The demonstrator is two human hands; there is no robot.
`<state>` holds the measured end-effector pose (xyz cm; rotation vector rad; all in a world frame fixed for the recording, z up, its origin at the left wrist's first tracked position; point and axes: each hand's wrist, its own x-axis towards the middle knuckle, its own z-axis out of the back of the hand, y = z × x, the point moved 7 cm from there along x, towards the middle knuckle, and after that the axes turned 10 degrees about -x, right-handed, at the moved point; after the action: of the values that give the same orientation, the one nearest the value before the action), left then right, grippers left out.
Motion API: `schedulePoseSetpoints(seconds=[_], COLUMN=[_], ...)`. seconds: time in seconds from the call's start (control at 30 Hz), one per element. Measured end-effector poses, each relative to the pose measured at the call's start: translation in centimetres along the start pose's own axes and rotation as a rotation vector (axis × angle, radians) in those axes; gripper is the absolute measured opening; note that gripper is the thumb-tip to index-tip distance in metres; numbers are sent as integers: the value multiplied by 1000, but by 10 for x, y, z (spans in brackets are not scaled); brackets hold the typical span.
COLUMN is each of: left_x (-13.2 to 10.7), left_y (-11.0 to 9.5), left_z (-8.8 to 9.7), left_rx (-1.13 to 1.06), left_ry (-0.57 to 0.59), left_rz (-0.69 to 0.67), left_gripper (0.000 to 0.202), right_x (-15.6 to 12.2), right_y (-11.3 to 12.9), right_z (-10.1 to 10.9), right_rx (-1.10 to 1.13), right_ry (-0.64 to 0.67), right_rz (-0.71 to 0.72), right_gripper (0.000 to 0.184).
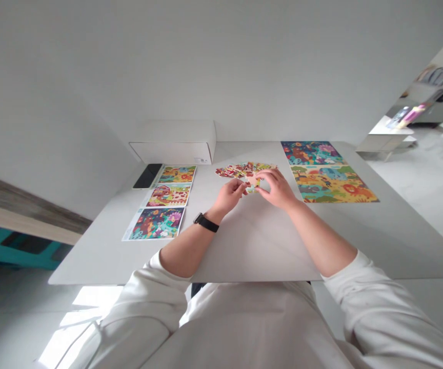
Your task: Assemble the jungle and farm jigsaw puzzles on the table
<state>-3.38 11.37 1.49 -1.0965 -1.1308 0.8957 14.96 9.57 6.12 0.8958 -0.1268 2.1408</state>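
Several colourful jigsaw puzzle pieces [234,170] lie in a loose pile at the middle of the table, towards the wall. Just in front of the pile, a puzzle piece [253,180] with a pale pinkish face is between my two hands. My left hand [230,195], with a black watch [206,222] on its wrist, is closed, thumb and fingertips pinching the piece's left edge. From the right, my right hand [279,189] curves over it, thumb and fingers closed on its other side. My fingers partly hide the pile and the piece.
Left of the pile lies a printed sheet with three pictures [167,196], beside a black phone [148,176]. A white box [171,152] stands behind them against the wall. Two finished-looking picture panels [331,183] lie on the right of the white table [394,241].
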Motion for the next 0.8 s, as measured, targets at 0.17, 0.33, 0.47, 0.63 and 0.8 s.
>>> schedulePoseSetpoints(seconds=[0.17, 0.33, 0.47, 0.63, 0.8], left_x=[-4, -4, 0, 4, 0], left_y=[-5, -3, 5, 9, -2], left_z=[-6, -7, -3, 0, -4], left_rx=[7, 43, 65, 165, 516], left_ry=[52, 113, 112, 92, 150], left_rz=[2, -20, -46, -79, -254], left_gripper=[49, 52, 50, 38, 27], right_x=[-5, -17, -40, -77, -98], right_y=[1, -21, -57, -76, -57], right_z=[8, 33, 59, 66, 47], right_rx=[12, 60, 105, 136, 152], right_ry=[-7, 44, 68, 196, 253], right_rz=[-19, -118, -213, -306, -239], right_gripper=[31, 31, 25, 24, 17])
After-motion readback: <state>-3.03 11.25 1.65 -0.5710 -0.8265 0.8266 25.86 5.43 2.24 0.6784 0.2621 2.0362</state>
